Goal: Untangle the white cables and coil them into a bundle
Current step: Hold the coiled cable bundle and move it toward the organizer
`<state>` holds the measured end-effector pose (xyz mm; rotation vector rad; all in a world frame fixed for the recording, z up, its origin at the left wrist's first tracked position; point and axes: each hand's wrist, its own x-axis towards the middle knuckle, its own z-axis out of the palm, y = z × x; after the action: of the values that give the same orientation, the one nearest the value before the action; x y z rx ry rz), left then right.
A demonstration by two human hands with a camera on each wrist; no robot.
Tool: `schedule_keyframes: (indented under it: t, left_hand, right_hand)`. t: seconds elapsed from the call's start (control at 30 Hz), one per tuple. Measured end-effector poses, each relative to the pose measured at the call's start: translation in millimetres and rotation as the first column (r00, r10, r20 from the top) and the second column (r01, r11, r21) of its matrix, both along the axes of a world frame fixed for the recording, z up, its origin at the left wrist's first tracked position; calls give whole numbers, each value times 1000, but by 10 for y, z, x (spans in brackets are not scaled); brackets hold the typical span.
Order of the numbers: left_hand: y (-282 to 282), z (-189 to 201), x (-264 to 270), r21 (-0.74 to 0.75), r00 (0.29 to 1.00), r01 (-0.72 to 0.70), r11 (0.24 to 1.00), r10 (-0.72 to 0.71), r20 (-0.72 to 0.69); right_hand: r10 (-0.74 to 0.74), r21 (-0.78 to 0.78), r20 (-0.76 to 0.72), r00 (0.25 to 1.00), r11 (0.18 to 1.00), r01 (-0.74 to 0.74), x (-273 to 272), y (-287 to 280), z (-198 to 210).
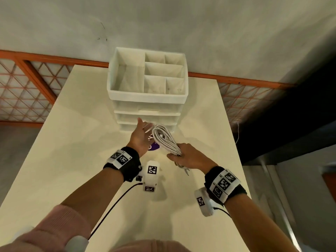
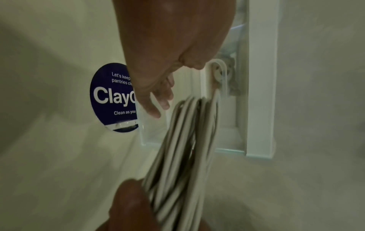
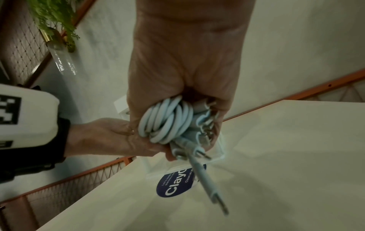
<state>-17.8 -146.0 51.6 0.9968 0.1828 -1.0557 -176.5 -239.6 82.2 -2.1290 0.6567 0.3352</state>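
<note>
The white cables point(image 1: 164, 138) are gathered into a long coiled bundle held above the table. My right hand point(image 1: 183, 157) grips the near end of that bundle point(image 3: 168, 121) in a fist, and loose plug ends point(image 3: 209, 182) hang out below it. The far loops of the cables point(image 2: 187, 136) reach toward the drawer unit. My left hand point(image 1: 141, 136) is beside those loops with its fingers point(image 2: 156, 101) straight and spread, holding nothing. Whether it touches the cables I cannot tell.
A white drawer organiser point(image 1: 147, 88) with an open compartmented top stands at the back of the white table point(image 1: 72, 160). A round blue sticker point(image 2: 112, 96) lies on the table under the hands. An orange mesh railing point(image 1: 27, 84) runs behind. A plant point(image 3: 55, 23) hangs at the left.
</note>
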Motion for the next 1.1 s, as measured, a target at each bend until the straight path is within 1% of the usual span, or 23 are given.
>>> schedule_keyframes:
  t: [0.07,0.13,0.27,0.37,0.47,0.5,0.6,0.7,0.77,0.87,0.9,0.97,1.03,1.1]
  left_hand:
    - [-28,0,47,-47,997,-72,996,73,7]
    - [-31,-7,80,-64,997,-69,996,70,21]
    - [27,-71,31,3,997,-52,999,52,61]
    - [111,-113,-111,62,991,-43,997,35,128]
    - [231,-144,-248,60,991,-16,998,8,130]
    - [253,-146,-278,57,992,-6,998,-1,128]
    - [298,-134,-317,50,995,-26,998,21,100]
    - [346,-146,-318,37,995,-14,999,10,103]
    - [376,-159,-308,7,997,-14,1000,14,73]
    - [394,-150,-302,-8,998,-17,1000,18,54]
    - [397,-155,-302,-5,998,-17,1000,18,52]
    - [401,-138,-319,-1,998,-17,1000,17,52]
    - [400,-113,-328,0,998,-22,1000,22,51]
    - [403,-100,-324,2,999,-31,1000,31,45]
  right_hand:
    - [-2,3,2,1000,1000,2,-43,-51,-16]
    - [-5,17,6,1000,1000,5,-76,-83,-33]
    - [33,-31,36,999,999,-32,-131,-157,21]
    - [77,-33,106,991,997,-74,-134,-214,197]
    - [145,-44,146,979,989,-140,31,-247,435]
    - [178,-70,143,974,983,-169,137,-259,505]
    - [310,-204,84,947,936,-288,554,-272,594]
    - [450,-329,-68,891,833,-445,951,-228,547]
    - [493,-343,-168,854,782,-520,1132,-183,469]
    - [503,-319,-254,826,763,-562,1263,-142,348]
    - [493,-305,-276,825,769,-561,1289,-152,302]
    - [450,-260,-300,841,810,-526,1308,-195,241]
    - [388,-209,-300,871,864,-457,1305,-256,193]
    - [294,-193,-270,917,916,-350,1285,-301,126]
